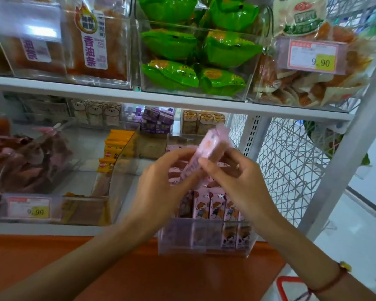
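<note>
While fingers (207, 164) pinch one packet (213, 141), the bin (172, 243) holds more — upright.

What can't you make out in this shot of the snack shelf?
Head view only.
pink packet: print motion-blurred; left hand and right hand cover its lower end.
clear bin: hands hide its back rows.
lower price tag: small print blurred, only 9.90 reads.
red basket: cut off by the bottom edge.

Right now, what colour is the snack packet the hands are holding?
Pink. The snack packet shows best in the head view.
</note>
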